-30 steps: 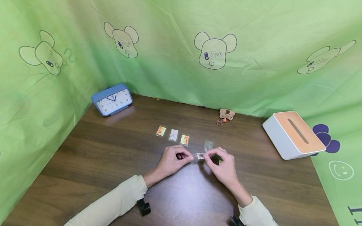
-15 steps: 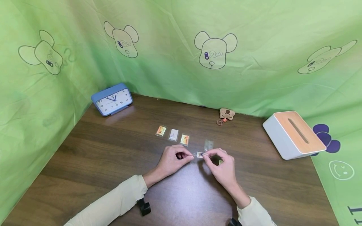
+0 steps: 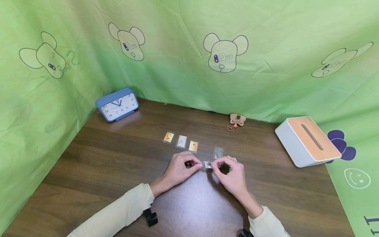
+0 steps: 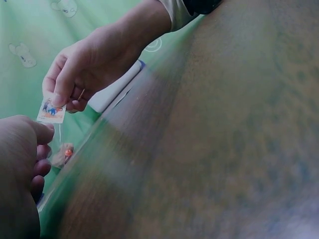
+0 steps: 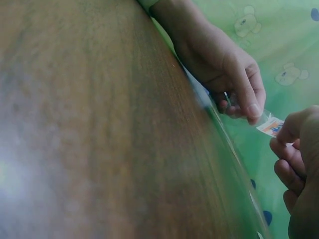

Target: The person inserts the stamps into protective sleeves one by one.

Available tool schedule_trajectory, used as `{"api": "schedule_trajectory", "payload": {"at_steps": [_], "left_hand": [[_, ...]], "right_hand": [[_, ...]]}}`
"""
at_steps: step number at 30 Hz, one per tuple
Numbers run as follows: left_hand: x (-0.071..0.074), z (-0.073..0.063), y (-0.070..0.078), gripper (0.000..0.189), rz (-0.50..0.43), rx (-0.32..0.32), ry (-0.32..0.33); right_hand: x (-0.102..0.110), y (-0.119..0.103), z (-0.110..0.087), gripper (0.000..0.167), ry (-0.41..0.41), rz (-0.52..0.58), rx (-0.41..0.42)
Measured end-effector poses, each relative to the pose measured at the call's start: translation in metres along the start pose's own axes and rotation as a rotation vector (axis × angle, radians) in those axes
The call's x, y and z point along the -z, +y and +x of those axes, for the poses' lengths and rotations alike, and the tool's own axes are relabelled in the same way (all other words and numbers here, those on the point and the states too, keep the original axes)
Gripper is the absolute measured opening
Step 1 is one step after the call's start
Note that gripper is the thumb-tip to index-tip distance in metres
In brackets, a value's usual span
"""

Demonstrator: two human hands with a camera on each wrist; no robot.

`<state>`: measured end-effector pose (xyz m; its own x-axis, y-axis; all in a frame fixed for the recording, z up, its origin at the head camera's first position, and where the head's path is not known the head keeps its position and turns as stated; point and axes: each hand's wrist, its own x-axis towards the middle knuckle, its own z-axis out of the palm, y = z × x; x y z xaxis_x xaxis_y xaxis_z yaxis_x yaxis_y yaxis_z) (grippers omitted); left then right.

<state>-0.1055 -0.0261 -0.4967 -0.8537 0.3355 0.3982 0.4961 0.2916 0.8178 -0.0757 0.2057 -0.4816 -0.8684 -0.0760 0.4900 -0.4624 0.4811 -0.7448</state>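
Note:
Over the middle of the table, my left hand (image 3: pixel 181 168) pinches a clear plastic sleeve (image 5: pixel 267 115) between thumb and finger. Facing it, my right hand (image 3: pixel 233 176) pinches a small picture card (image 3: pixel 208 164) by one end. The card's printed side, with blue and orange on white, shows in the left wrist view (image 4: pixel 51 112). Its free edge is close to the sleeve's edge; whether it is inside the sleeve I cannot tell. Beyond the hands lie an orange sleeved card (image 3: pixel 168 137), a pale one (image 3: pixel 182 141) and another orange one (image 3: pixel 193 146).
A loose clear sleeve (image 3: pixel 218 152) lies just beyond the right hand. A small yellow-green bit (image 3: pixel 230 170) shows partly behind that hand. Towards the back are a blue clock (image 3: pixel 117 104), a brown bear trinket (image 3: pixel 238 119) with a ring, and a tissue box (image 3: pixel 308 141).
My right hand has shifted slightly left, and the card sits a little closer to the left hand's fingertips. The left hand has stayed in place.

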Motion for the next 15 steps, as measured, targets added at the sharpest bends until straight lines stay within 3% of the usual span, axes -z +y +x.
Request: {"api": "schedule_trajectory", "payload": {"at_steps": [8,15], "left_hand": [[0.0006,-0.0003,0.0019,0.007,0.032,-0.008,-0.021],[0.0017,0.0005,0.0034,0.006,0.032,0.021,-0.070]], "right_hand": [[0.0028,-0.0001,0.0006,0.015,-0.044,-0.046,-0.011],[0.0013,-0.0021,0.0017,0.022,-0.071,-0.100,0.074]]}}
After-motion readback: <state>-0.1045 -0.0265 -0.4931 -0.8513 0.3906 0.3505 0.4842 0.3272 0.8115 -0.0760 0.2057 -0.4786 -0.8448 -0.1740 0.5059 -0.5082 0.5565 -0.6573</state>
